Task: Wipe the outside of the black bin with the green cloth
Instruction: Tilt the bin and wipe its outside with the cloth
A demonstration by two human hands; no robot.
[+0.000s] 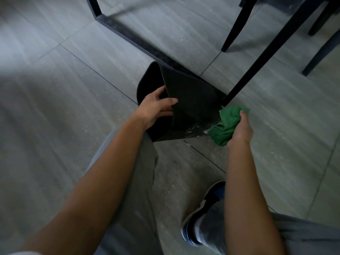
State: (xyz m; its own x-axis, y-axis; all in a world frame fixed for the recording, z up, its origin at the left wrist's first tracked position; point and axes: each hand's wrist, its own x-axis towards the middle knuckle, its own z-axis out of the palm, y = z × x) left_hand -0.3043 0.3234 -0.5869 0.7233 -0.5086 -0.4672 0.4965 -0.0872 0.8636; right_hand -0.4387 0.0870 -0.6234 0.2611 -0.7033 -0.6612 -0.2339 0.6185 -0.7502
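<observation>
Black bin lies tipped on the grey tiled floor, its flat side facing up with pale smears near the lower right corner. The left hand grips the bin's rim, fingers curled inside the opening and thumb on the outer wall. The right hand is closed around the bunched green cloth, which touches that smeared corner. A dark chair leg stands just beside the bin, and a shoe shows below
</observation>
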